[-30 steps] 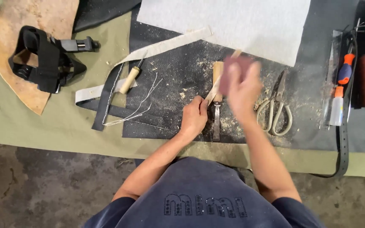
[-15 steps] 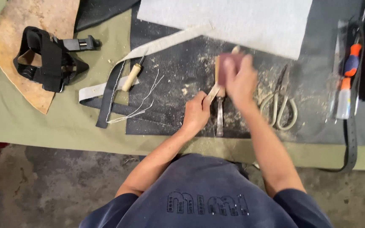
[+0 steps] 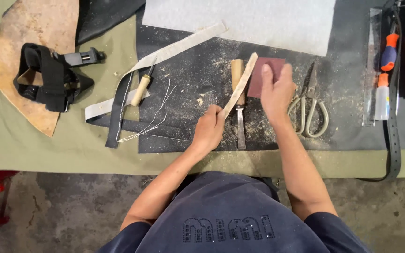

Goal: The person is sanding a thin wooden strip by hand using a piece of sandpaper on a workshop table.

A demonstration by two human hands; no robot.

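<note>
The left hand (image 3: 209,129) grips a pale strip (image 3: 240,84) tight, tilted up over the dark mat (image 3: 183,70). The right hand (image 3: 277,91) pinches a red-brown sanding sheet (image 3: 270,70) against the strip's top end. Scissors (image 3: 310,107) lie just beside it.

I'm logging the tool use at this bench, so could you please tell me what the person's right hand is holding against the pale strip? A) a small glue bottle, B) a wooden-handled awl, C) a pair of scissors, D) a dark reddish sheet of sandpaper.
D: the right hand presses a dark reddish sandpaper sheet against the pale strip, whose lower end the left hand grips; the scissors lie untouched on the mat.
</note>
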